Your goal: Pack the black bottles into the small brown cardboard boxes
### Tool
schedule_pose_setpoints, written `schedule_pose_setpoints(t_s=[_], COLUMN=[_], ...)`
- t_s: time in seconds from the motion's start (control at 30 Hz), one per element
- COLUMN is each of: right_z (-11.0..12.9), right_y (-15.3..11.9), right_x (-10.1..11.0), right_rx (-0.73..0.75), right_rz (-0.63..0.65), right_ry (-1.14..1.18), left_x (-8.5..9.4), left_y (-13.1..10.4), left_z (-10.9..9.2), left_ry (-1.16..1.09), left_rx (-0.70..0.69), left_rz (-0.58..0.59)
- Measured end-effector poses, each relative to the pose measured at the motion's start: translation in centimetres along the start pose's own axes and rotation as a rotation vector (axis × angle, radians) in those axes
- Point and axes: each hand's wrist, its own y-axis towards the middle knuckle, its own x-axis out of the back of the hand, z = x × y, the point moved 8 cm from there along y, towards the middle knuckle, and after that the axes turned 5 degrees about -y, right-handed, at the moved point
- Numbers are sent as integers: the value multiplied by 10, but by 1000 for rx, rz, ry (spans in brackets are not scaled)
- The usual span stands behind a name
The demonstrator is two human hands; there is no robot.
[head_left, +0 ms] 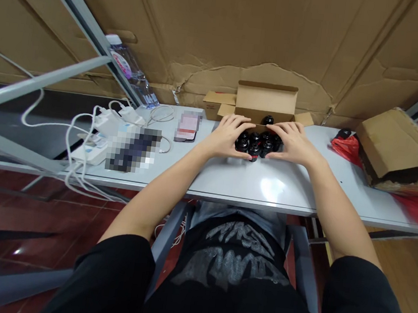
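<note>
Small black, shiny, rounded pieces with a few red marks stand bunched together on the table; their exact kind is too small to make out. My left hand curves round the left side of the bunch, its thumb at the front and its fingers over the back. From the right side my right hand cups the same bunch in a mirrored way. Just behind them stands an open cardboard box with its flaps spread. One more black piece shows at the box, above the bunch.
A phone lies left on the white table. Farther left are a power strip with chargers and white cables, a blurred dark object and a clear bottle. At right sit an open carton and red plastic.
</note>
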Motion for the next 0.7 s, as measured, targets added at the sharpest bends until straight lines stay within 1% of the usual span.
schedule_pose_setpoints(t_s=[0.07,0.13,0.2,0.3,0.37,0.43,0.5,0.6,0.67,0.7], right_z=[0,-4,-8,-19,-30,-40,-44,-46,-49,-50], right_y=[2,7,17,45,69,91,109,122,118,113], right_x=[1,5,10,18,22,19,11,2,0,2], right_rx=[-30,-89,-133,-171,-252,-345,-401,-423,-416,-411], right_rz=[-30,-58,-33,90,187,302,366,334,291,255], right_ry=[26,26,-29,-152,-201,-211,-176,-120,-112,-102], left_x=[-3,-6,-9,-11,-11,-10,-9,-6,-1,3], left_y=[1,2,3,4,3,3,3,4,4,3], left_z=[-6,-10,-13,-13,-11,-10,-9,-7,-4,-1], left_ry=[4,13,30,49,57,60,56,31,10,1], left_rx=[7,24,36,23,11,5,6,5,6,8], left_rz=[-27,-51,-64,-65,-66,-77,-87,-84,-83,-85])
